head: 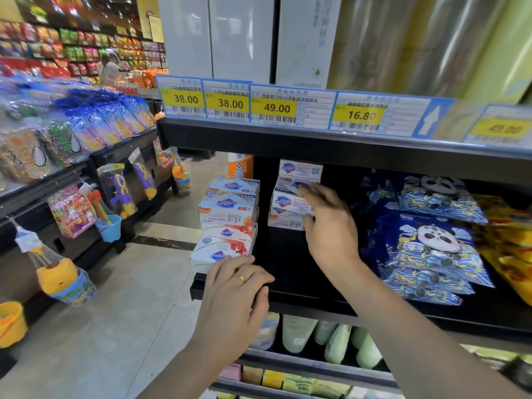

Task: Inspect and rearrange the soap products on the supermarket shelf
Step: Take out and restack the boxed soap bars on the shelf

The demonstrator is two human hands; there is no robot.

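Note:
White soap boxes with a blue shield logo stand in two stacks on the black shelf (288, 266). The left stack (227, 223) sits at the shelf's left end, several boxes high. The right stack (290, 197) stands further back. My right hand (328, 226) reaches into the shelf and grips a soap box (288, 202) in the right stack, thumb below and fingers over its top. My left hand (239, 286), with a gold ring, rests curled over the shelf's front edge just below the left stack's bottom box (218, 254).
Blue panda-print packs (431, 243) lie right of the soap, yellow packs (515, 254) beyond them. Price tags (273, 106) line the upper shelf edge. Green bottles (339, 335) fill the shelf below. Hanging toys (121, 191) and an aisle lie left; a person (108, 67) stands far off.

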